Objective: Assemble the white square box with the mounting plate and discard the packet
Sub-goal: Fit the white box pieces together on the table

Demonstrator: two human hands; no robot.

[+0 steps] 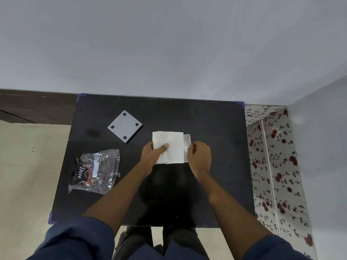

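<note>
A white paper sleeve (173,147) lies at the middle of the black table (216,166), with the white square box (187,141) sticking out of its right end. My left hand (154,154) grips the sleeve's left side, thumb on top. My right hand (199,156) holds the box's right edge. The grey square mounting plate (124,126), with a hole at each corner, lies flat to the upper left, apart from both hands. A crumpled clear and black plastic packet (94,171) lies at the table's left.
The table stands against a grey wall (169,44). A flower-patterned surface (272,166) borders the right side, pale floor (28,166) the left. Blue tape marks the table corners (51,217).
</note>
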